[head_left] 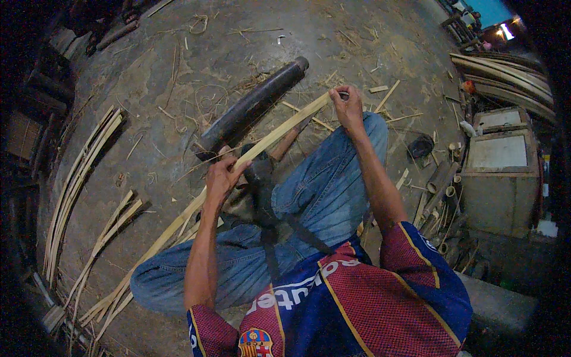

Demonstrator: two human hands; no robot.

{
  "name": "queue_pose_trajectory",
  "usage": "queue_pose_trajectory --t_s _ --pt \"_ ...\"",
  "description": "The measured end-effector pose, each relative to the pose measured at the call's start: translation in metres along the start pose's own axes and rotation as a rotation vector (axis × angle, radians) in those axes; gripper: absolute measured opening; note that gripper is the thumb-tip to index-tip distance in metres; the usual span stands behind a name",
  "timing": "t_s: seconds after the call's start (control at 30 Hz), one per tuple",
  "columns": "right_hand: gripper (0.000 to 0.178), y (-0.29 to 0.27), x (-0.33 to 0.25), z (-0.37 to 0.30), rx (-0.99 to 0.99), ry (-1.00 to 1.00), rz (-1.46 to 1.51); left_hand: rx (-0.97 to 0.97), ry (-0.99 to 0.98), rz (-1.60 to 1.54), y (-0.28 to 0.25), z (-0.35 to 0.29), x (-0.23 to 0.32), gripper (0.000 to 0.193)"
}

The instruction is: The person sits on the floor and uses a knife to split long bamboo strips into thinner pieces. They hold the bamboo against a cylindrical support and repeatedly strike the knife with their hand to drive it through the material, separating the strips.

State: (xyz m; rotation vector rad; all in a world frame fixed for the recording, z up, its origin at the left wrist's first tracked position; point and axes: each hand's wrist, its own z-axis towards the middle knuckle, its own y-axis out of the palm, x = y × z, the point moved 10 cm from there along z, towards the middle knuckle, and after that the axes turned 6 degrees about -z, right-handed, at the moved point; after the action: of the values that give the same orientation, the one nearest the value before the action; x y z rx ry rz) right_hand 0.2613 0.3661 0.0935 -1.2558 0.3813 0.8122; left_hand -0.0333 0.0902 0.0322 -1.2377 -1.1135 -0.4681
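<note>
From where I stand, I see a person sitting on the bare floor with legs folded, in blue jeans (330,181) and a red-and-blue striped shirt (380,297), working a long, pale bamboo strip (286,127) with both hands. The strip runs slantwise in front of the body, from over by the right knee down past the left one toward the floor.

The right hand (348,108) pinches the strip's upper end between thumb and fingers, just above the right knee. The left hand (221,178) is closed round the strip farther down, its thumb lying along it; the exact set of its other fingers I can't make out.

Just beyond the strip lies a dark, tapered cylinder (256,107), slanted much the same way, with thin shavings scattered about it. To the person's left a bundle of pale strips (83,193) lies on the floor, and nearer the left knee there is a smaller bunch (113,229). Over on the right, hollow bamboo offcuts (450,191) are heaped beside a worn cabinet (496,160), and long curved strips (505,71) are stacked behind it.
</note>
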Motion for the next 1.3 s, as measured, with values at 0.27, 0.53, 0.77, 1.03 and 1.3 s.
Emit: queue_pose_trajectory --t_s 0.27,0.53,0.77,1.03,1.3 --pt "0.028 0.028 0.011 -0.003 -0.190 0.164 0.362 -0.117 -0.087 0.029 0.010 0.004 -0.008 0.042" --pt "0.028 0.060 0.065 -0.019 -0.394 0.595 0.683 -0.124 -0.095 0.166 0.005 -0.004 0.027 0.051" --pt "0.019 0.067 0.015 -0.034 -0.410 0.623 1.162 -0.344 -0.080 -0.020 0.061 -0.014 -0.049 0.053" --pt "0.013 0.069 0.079 -0.028 -0.124 0.832 1.317 -0.233 -0.040 0.023 0.067 -0.021 -0.010 0.053" --pt "0.016 0.046 0.064 -0.015 0.040 0.679 0.814 -0.512 -0.231 -0.379 0.102 -0.031 -0.048 0.052"
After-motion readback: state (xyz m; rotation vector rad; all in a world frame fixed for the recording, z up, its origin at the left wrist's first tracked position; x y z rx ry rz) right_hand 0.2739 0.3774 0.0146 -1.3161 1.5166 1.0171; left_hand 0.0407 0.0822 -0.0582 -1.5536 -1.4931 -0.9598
